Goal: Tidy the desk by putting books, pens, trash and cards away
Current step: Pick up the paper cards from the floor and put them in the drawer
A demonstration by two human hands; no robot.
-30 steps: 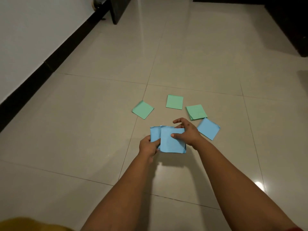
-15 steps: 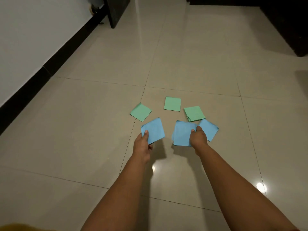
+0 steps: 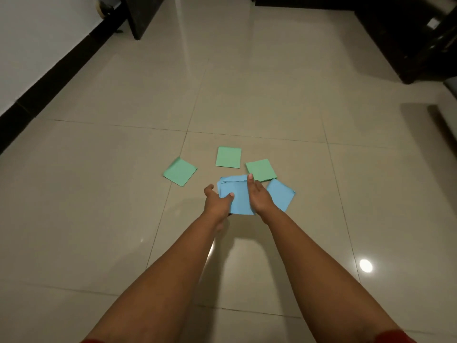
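blue cards point(image 3: 237, 197), held between both hands

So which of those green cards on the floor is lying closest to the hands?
The right-hand green card: the right hand has a fingertip at its near edge. The middle green card and left green card lie clear of both hands.

three cards point(image 3: 228, 157) lie behind the held stack point(image 3: 236, 196).

left hand point(image 3: 217, 203) and right hand point(image 3: 259, 199) brought together again, two blue card stacks point(image 3: 236, 194) merged
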